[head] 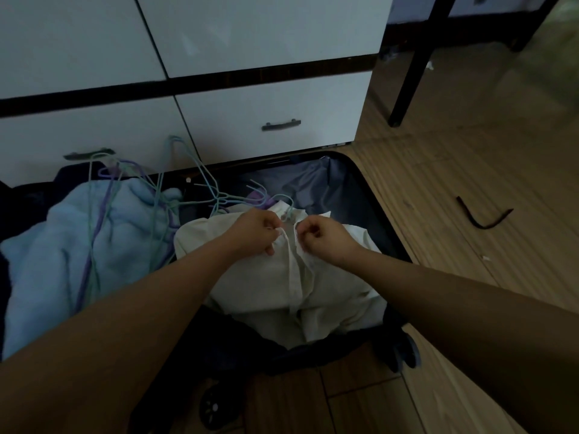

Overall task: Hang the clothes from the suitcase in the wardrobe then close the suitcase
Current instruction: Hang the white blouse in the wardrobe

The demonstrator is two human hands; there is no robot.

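Pinching the front edges of a cream shirt [300,296], both hands work close together near its collar: the left hand [255,231] curls its fingers round the left placket strip, and the right hand [322,238] grips the facing edge, knuckles bent. The shirt lies spread in the right half of an open dark suitcase [369,195] on the wooden floor [454,170], directly beneath the hands and reaching back toward the person. Just beyond the hands, at the shirt's collar, a pale teal hanger hook [289,203] pokes up; it seems to sit inside the neck of the shirt, though the dim light makes that hard to confirm. To the left of the left hand, a loose tangle of teal and purple hangers [150,195] lies across a light blue fleecy garment [62,239] filling the suitcase's other half. Beyond everything stands a white wardrobe [266,36] with drawers [282,101]. Far to the right of the right hand, a dark bent strip [479,219] lies on the floor.
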